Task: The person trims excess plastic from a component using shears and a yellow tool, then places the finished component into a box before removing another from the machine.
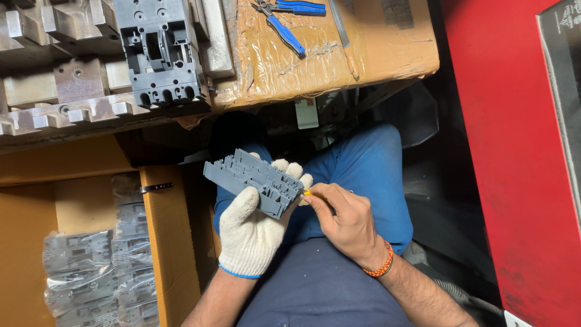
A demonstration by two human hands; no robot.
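My left hand (254, 227), in a white knit glove, grips a grey moulded plastic part (253, 179) with ribs and slots, held tilted over my lap. My bare right hand (345, 221) wears an orange bracelet. It pinches a small tool with a yellow tip (307, 192) against the right end of the grey part. Most of the tool is hidden inside my fist.
A larger grey plastic housing (160, 48) sits in a metal fixture (66, 91) on the bench above. Blue-handled pliers (289, 21) lie on a taped cardboard surface (339, 54). A cardboard box (166, 242) at lower left holds bagged grey parts (103, 272). A red machine panel (514, 151) stands on the right.
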